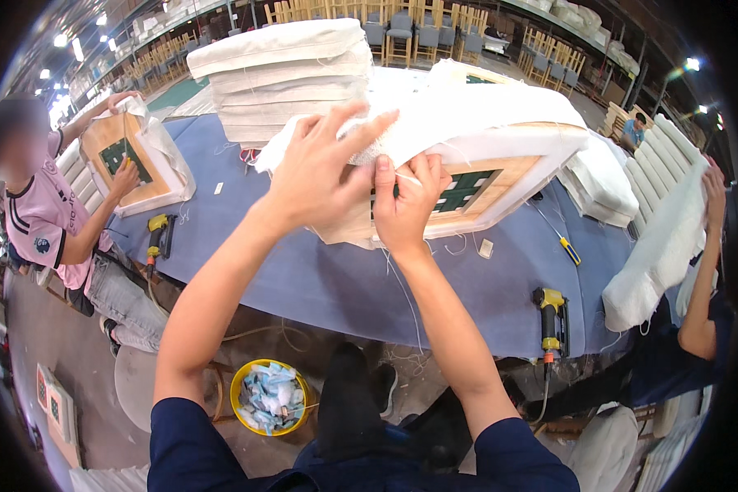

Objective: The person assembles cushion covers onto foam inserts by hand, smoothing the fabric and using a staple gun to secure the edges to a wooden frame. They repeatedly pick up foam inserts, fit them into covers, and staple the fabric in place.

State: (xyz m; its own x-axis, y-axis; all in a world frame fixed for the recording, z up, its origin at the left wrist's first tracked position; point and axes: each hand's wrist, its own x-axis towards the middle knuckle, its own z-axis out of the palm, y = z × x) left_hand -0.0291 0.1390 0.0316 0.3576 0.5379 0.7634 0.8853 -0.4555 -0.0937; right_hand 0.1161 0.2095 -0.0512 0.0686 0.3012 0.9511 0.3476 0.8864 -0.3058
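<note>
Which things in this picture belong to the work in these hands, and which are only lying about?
Seemingly in the work:
White fabric, at the right hand
Wooden panel with green webbing

Unheld, seemingly just lying about:
Yellow-handled screwdriver
Yellow-and-black air tool, right side
Yellow bucket

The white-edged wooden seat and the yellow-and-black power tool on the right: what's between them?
The head view shows a small pale square tag nearer the seat, then mostly bare blue tabletop.

Glaring overhead lamps [78, 49]; overexposed white cloth [488, 107]; curved, darkened edges
</note>
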